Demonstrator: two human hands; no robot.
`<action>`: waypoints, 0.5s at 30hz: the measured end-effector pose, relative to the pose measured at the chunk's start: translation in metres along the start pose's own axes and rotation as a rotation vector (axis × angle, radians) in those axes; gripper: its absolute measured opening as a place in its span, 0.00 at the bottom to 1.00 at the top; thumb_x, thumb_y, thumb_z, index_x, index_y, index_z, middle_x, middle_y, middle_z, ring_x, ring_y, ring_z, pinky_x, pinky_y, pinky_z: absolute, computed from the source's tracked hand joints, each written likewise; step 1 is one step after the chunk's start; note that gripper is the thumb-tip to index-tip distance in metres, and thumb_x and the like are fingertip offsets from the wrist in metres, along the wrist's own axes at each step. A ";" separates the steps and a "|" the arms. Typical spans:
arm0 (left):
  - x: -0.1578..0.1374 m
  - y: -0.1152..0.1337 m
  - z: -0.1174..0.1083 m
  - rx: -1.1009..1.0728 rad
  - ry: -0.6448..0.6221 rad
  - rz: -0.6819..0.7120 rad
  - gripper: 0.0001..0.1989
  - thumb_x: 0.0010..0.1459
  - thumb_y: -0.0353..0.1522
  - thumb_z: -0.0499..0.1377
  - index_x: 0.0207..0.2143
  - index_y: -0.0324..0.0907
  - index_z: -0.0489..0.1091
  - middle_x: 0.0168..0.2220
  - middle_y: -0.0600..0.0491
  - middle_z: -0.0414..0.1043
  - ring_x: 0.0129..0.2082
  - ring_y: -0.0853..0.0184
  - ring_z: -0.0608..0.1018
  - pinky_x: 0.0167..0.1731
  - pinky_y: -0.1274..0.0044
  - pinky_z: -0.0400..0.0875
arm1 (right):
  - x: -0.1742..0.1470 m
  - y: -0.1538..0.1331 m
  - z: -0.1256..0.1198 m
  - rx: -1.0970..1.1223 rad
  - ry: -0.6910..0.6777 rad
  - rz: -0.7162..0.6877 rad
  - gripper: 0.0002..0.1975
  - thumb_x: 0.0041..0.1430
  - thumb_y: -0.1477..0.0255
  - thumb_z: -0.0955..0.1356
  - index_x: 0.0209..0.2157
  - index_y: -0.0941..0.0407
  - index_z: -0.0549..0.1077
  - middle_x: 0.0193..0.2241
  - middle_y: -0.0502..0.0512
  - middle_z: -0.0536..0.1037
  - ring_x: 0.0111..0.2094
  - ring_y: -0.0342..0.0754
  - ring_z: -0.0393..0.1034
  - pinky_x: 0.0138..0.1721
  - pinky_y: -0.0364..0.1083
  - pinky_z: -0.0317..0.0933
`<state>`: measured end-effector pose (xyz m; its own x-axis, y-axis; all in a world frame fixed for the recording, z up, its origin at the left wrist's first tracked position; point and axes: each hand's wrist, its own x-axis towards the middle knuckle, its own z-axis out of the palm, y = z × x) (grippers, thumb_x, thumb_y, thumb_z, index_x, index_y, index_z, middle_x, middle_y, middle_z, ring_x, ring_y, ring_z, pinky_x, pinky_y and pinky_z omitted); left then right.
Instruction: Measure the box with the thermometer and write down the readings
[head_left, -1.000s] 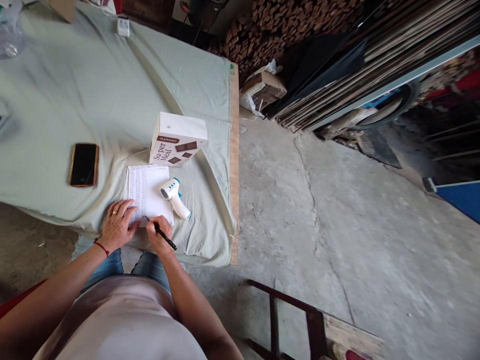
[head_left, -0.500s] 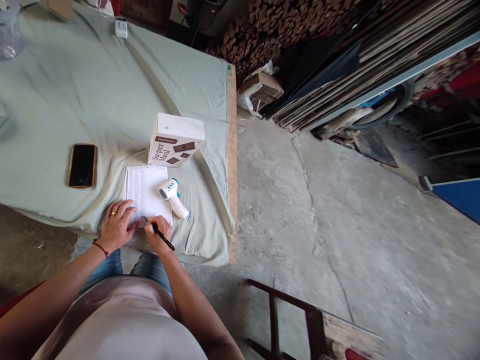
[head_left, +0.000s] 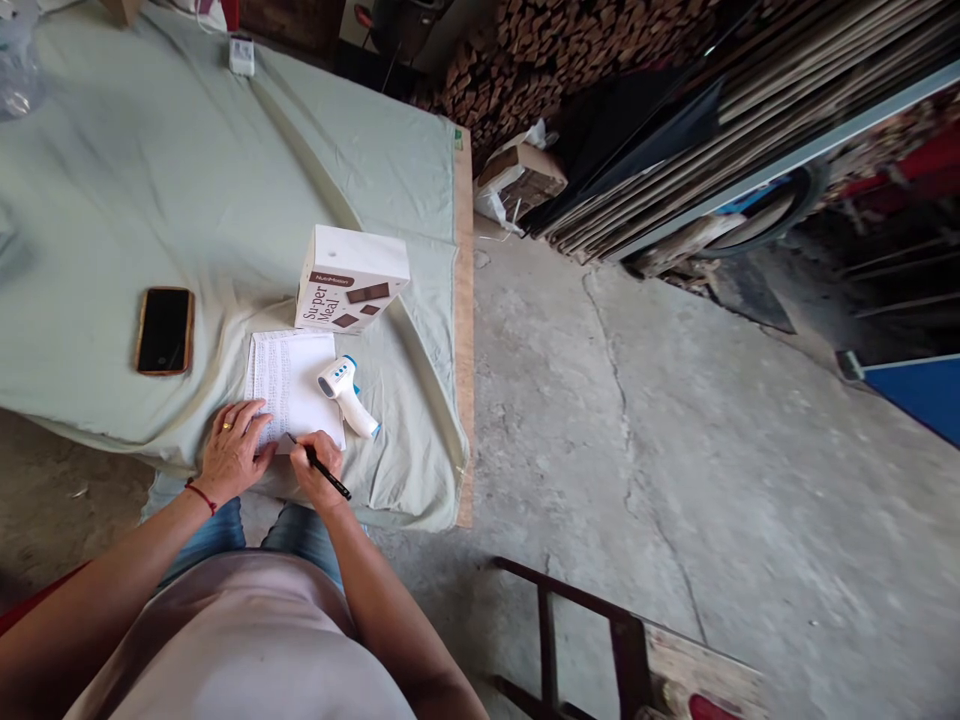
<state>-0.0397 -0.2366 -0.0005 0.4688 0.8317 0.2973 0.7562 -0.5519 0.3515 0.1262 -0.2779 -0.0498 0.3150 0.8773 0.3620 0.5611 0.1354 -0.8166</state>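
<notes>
My right hand grips a black pen, its tip at the lower part of a white paper sheet. Rows of small handwriting fill the left side of that sheet. Flat across the paper's lower left edge lies my left hand, fingers stretched out. A white and blue infrared thermometer rests on the right side of the paper and the cloth. Just behind the paper stands a white "Super Meal" box.
A pale green cloth covers the table, whose wooden edge shows at right. On it are a smartphone and a small white box. A dark-framed chair stands on the concrete floor. Stacked firewood is behind.
</notes>
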 end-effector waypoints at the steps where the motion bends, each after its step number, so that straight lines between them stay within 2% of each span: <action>1: 0.000 0.000 0.000 0.007 0.006 0.005 0.15 0.64 0.33 0.58 0.52 0.44 0.73 0.59 0.43 0.73 0.60 0.52 0.73 0.63 0.56 0.66 | 0.000 0.000 0.000 0.002 -0.002 -0.003 0.06 0.51 0.76 0.64 0.26 0.52 0.70 0.22 0.48 0.74 0.26 0.47 0.70 0.32 0.45 0.66; 8: 0.000 -0.001 -0.001 0.020 -0.014 0.007 0.15 0.64 0.34 0.58 0.52 0.44 0.73 0.59 0.43 0.73 0.60 0.51 0.73 0.62 0.56 0.66 | -0.004 0.002 -0.001 -0.009 0.095 0.011 0.05 0.52 0.75 0.64 0.27 0.53 0.70 0.21 0.47 0.73 0.23 0.45 0.67 0.28 0.44 0.63; 15: 0.000 0.000 -0.001 0.023 -0.006 0.011 0.15 0.64 0.34 0.58 0.52 0.44 0.73 0.59 0.43 0.73 0.60 0.52 0.73 0.63 0.57 0.65 | -0.004 0.002 0.000 0.027 0.082 0.016 0.06 0.53 0.75 0.63 0.28 0.54 0.72 0.22 0.49 0.75 0.25 0.46 0.68 0.30 0.45 0.64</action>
<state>-0.0399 -0.2363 0.0002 0.4798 0.8261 0.2955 0.7612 -0.5594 0.3281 0.1261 -0.2814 -0.0532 0.3861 0.8391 0.3832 0.5348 0.1349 -0.8342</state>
